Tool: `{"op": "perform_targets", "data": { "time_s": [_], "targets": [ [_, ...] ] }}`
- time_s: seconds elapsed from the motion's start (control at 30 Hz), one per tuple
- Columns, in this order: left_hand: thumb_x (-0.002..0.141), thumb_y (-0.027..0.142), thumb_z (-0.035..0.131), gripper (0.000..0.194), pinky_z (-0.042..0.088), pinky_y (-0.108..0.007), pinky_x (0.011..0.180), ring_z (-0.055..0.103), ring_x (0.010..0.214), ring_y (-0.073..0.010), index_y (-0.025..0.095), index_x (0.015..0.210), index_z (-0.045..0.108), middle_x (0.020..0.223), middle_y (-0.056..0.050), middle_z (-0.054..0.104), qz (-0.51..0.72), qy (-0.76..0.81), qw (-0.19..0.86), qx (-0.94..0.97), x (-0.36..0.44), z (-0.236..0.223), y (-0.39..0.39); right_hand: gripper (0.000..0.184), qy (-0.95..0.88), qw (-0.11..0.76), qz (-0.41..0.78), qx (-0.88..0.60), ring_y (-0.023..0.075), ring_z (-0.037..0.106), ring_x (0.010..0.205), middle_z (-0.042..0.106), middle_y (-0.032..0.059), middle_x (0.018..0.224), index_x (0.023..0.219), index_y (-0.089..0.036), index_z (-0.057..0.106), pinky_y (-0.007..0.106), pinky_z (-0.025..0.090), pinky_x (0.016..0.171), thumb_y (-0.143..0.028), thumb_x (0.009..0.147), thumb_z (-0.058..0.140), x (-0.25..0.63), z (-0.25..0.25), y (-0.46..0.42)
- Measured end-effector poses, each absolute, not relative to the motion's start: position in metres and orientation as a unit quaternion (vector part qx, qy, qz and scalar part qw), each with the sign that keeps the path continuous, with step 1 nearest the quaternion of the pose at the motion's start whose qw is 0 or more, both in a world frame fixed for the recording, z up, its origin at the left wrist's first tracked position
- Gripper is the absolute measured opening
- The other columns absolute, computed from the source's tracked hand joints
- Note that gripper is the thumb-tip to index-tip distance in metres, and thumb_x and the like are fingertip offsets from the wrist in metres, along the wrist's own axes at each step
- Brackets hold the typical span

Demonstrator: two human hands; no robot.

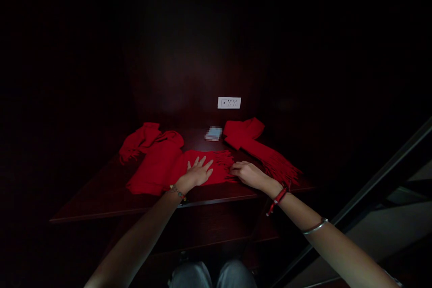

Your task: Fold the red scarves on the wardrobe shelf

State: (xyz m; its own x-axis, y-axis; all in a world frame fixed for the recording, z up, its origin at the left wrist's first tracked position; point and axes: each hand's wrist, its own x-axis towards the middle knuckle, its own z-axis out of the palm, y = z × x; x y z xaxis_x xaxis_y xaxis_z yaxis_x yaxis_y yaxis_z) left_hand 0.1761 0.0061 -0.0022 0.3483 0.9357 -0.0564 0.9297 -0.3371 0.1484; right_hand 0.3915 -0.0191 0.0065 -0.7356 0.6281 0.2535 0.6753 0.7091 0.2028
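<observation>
A red fringed scarf (pixel 158 166) lies spread across a dark wooden table (pixel 101 198). My left hand (pixel 198 172) rests flat on it, fingers stretched out, near its fringed end. My right hand (pixel 245 172) is just to the right, fingers curled at the fringe (pixel 225 162); whether they pinch it I cannot see clearly. A second red scarf (pixel 251 141) lies at the right, its fringe (pixel 283 168) trailing toward the table's front edge beside my right wrist.
A white wall socket (pixel 229 102) sits on the dark back panel. A small pale, blurred object (pixel 213 133) lies between the two scarves at the back. A dark slanted rail (pixel 371 189) runs at the right. The surroundings are very dim.
</observation>
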Motion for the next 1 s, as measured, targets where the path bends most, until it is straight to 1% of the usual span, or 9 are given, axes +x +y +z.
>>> {"op": "perform_targets", "data": {
  "time_s": [0.2,0.3,0.4,0.5,0.57,0.63,0.7,0.8,1.0],
  "targets": [
    [0.084,0.049,0.029,0.062,0.015,-0.050,0.099,0.000,0.129,-0.0315,0.025,0.137,0.008,0.144,-0.011,-0.003,0.053,0.572,0.052,0.817,0.165,-0.010,0.007,0.036,-0.931,0.122,-0.088,-0.333,0.0162,0.054,0.091,0.061,0.0067,0.095,0.092,-0.018,0.064,0.032,0.039,0.086,0.000,0.072,0.040,0.393,0.002,-0.024],
    [0.083,0.051,0.032,0.068,0.015,-0.047,0.100,-0.001,0.129,-0.0313,0.020,0.138,0.006,0.143,-0.014,-0.005,0.055,0.582,0.054,0.810,0.166,-0.008,0.007,0.048,-0.919,0.217,-0.028,-0.328,0.0147,0.052,0.097,0.060,0.0051,0.100,0.093,-0.018,0.063,0.031,0.037,0.091,0.006,0.063,0.035,0.393,0.012,-0.010],
    [0.075,0.058,0.039,0.084,0.016,-0.044,0.101,-0.004,0.128,-0.0319,0.014,0.137,0.006,0.142,-0.017,-0.009,0.072,0.614,0.043,0.784,0.166,-0.009,0.008,0.049,-0.878,0.299,0.035,-0.371,0.0140,0.053,0.098,0.061,0.0051,0.101,0.095,-0.017,0.062,0.029,0.039,0.090,0.006,0.061,0.035,0.385,0.022,0.018],
    [0.065,0.069,0.042,0.104,0.014,-0.041,0.103,-0.003,0.129,-0.0313,0.005,0.136,0.004,0.141,-0.020,-0.005,0.081,0.654,0.054,0.750,0.164,-0.011,0.011,0.043,-0.845,0.273,0.083,-0.452,0.0143,0.055,0.098,0.061,0.0066,0.105,0.102,-0.014,0.060,0.027,0.039,0.089,0.001,0.068,0.038,0.367,0.024,0.053],
    [0.061,0.073,0.041,0.109,0.014,-0.039,0.103,0.002,0.129,-0.0303,0.001,0.136,0.005,0.141,-0.020,0.000,0.079,0.663,0.070,0.742,0.163,-0.013,0.014,0.039,-0.835,0.234,0.082,-0.491,0.0142,0.053,0.102,0.058,0.0074,0.112,0.108,-0.014,0.057,0.025,0.038,0.089,-0.004,0.075,0.039,0.352,0.021,0.072],
    [0.061,0.073,0.041,0.110,0.015,-0.038,0.103,0.007,0.129,-0.0295,-0.001,0.135,0.007,0.141,-0.021,0.005,0.078,0.660,0.074,0.744,0.161,-0.014,0.015,0.032,-0.838,0.196,0.076,-0.503,0.0150,0.053,0.101,0.058,0.0076,0.112,0.106,-0.014,0.058,0.023,0.039,0.086,-0.012,0.078,0.044,0.337,0.017,0.086],
    [0.061,0.073,0.040,0.110,0.015,-0.037,0.104,0.009,0.129,-0.0289,-0.003,0.134,0.009,0.140,-0.021,0.007,0.077,0.658,0.071,0.746,0.161,-0.016,0.016,0.022,-0.846,0.162,0.079,-0.502,0.0158,0.058,0.090,0.064,0.0067,0.100,0.095,-0.015,0.064,0.021,0.042,0.078,-0.018,0.076,0.053,0.325,0.012,0.095],
    [0.061,0.073,0.039,0.110,0.014,-0.037,0.104,0.009,0.129,-0.0292,-0.004,0.134,0.010,0.140,-0.022,0.009,0.069,0.658,0.070,0.746,0.160,-0.017,0.017,0.011,-0.848,0.133,0.075,-0.508,0.0144,0.061,0.074,0.068,0.0047,0.080,0.079,-0.015,0.066,0.019,0.043,0.066,-0.017,0.071,0.059,0.316,0.006,0.103],
    [0.062,0.075,0.034,0.109,0.013,-0.038,0.104,0.006,0.130,-0.0298,-0.003,0.134,0.011,0.141,-0.021,0.007,0.046,0.655,0.076,0.751,0.162,-0.014,0.015,0.012,-0.835,0.130,0.025,-0.534,0.0142,0.059,0.076,0.066,0.0067,0.084,0.083,-0.015,0.063,0.020,0.040,0.066,-0.016,0.075,0.053,0.323,0.000,0.112]
  ]
}}
